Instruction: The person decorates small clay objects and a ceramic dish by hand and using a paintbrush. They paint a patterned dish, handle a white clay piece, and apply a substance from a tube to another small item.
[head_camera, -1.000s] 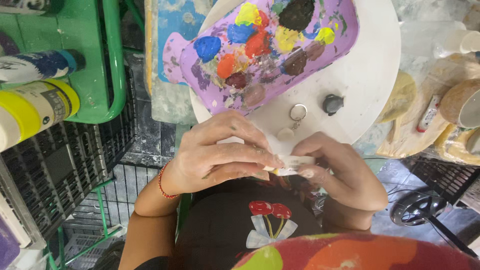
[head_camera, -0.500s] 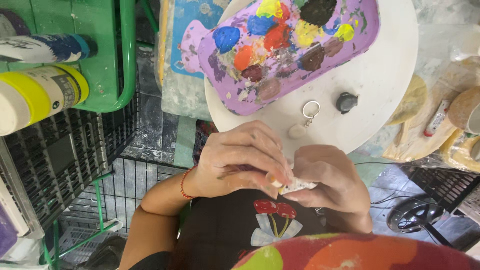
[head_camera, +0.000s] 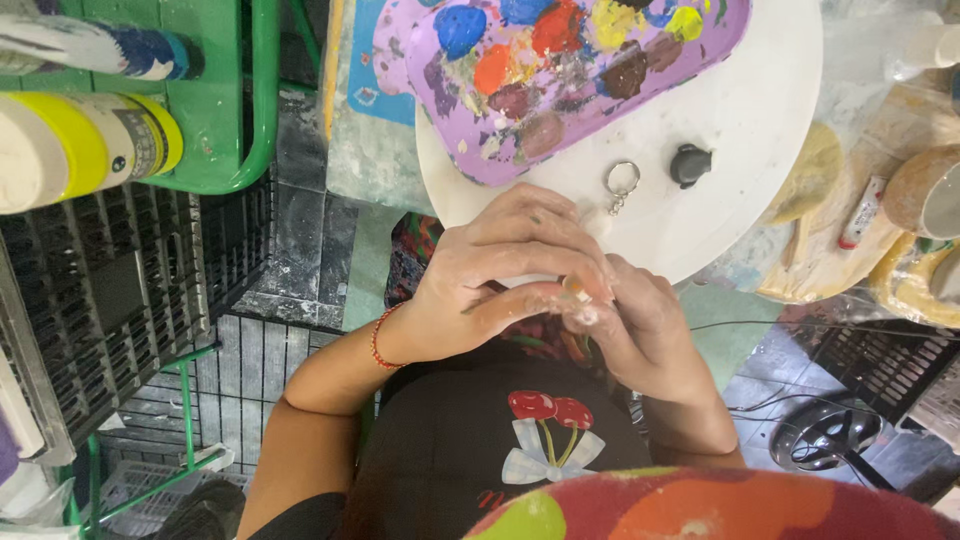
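- Left hand (head_camera: 500, 275) and right hand (head_camera: 640, 330) are pressed together at the near edge of the round white surface (head_camera: 760, 130), fingers curled in.
- Left hand's fingers (head_camera: 545, 235) fold over the right hand's fingertips; both close on a small pale piece (head_camera: 577, 300) pinched btwn them. It's mostly hidden, can't tell what it is.
- Thumb tips meet right at that piece; pale smears on the fingers there.
- Red string bracelet (head_camera: 378, 335) on the left wrist.
- Key ring (head_camera: 620, 182) w/ a short chain lies on the surface just beyond the hands, not touching them.
- Small dark grey lump (head_camera: 690, 165) sits a bit further out, to the right of the key ring.
- Purple paint tray (head_camera: 560, 70) w/ blobs of blue, red, orange, yellow, brown is beyond the hands, far side of the surface, tilted across it.
- Green tray (head_camera: 235, 110) well off to the left of the hands, w/ a yellow-capped bottle (head_camera: 90, 150) and a blue-capped one (head_camera: 100, 45) lying on their sides.
- Black wire crates (head_camera: 110, 290) left of and below the left arm.
- Right of the hands: cluttered patch w/ a small red-and-white tube (head_camera: 862, 212) on stained paper.
- Below the hands: black shirt w/ a cherry print (head_camera: 545, 430).
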